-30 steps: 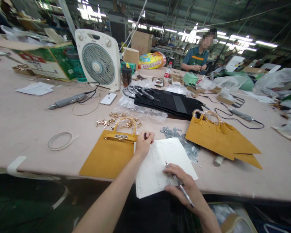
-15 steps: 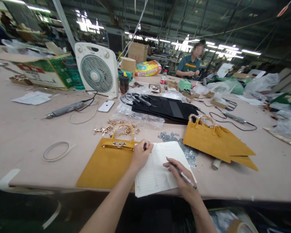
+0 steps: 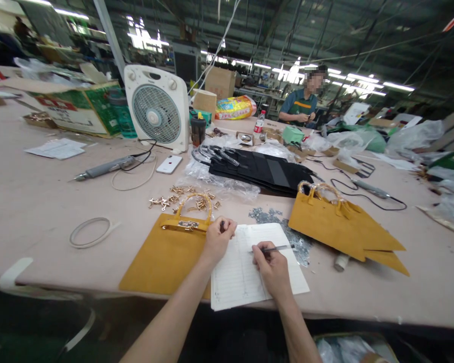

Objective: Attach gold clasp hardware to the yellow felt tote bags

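My right hand is closed round a slim pen, its tip at the open notebook and its shaft pointing right. My left hand is curled at the notebook's upper left edge, with a small dark object showing between the fingers; its kind is unclear. Under my left wrist, a mustard-yellow handbag lies flat, its handle wrapped in clear film and a metal clasp on its strap. Grey metal pieces lie scattered behind the notebook and partly beneath it.
More yellow handbags rest at the right. Gold fittings, black bag pieces, a phone, an electric screwdriver, a tape ring and a fan occupy the table. A person works across it.
My right hand has closed more firmly round the pen and turned it from slanting down toward me to nearly level. The left hand stays at the notebook's edge. The view has shifted slightly.
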A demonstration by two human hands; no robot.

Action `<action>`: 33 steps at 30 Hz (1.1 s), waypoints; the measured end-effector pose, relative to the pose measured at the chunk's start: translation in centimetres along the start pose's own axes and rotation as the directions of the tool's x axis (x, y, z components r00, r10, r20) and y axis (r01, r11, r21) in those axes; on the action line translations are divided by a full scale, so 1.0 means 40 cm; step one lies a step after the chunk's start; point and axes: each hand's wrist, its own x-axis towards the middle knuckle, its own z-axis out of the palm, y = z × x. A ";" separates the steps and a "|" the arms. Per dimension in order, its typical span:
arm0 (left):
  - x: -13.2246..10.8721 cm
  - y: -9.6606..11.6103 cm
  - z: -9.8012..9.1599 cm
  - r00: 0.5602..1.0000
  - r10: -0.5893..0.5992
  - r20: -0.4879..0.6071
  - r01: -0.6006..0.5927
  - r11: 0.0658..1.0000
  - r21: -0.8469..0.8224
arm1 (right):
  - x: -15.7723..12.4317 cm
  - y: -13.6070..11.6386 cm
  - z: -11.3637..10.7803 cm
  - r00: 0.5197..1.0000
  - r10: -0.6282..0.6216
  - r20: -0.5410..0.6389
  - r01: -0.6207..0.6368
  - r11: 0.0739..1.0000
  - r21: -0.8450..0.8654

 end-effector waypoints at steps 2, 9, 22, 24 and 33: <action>0.002 0.001 -0.001 1.000 -0.004 -0.006 0.004 1.000 -0.028 | 0.000 0.001 0.002 1.000 -0.012 0.009 0.012 1.000 -0.014; 0.003 0.004 -0.001 1.000 -0.013 -0.008 0.012 0.997 -0.076 | 0.002 0.005 0.003 1.000 -0.003 -0.011 0.002 0.999 -0.053; 0.001 0.010 0.000 1.000 -0.024 -0.014 0.023 0.996 -0.082 | -0.001 0.004 0.003 1.000 0.007 -0.017 -0.008 0.999 -0.053; 0.002 0.009 0.000 1.000 -0.025 -0.012 0.024 0.996 -0.083 | -0.003 0.004 0.003 1.000 0.009 -0.020 -0.010 0.999 -0.048; 0.001 0.014 0.001 1.000 -0.026 -0.008 0.025 0.996 -0.090 | -0.004 0.003 0.001 0.999 -0.023 -0.023 0.021 0.998 -0.062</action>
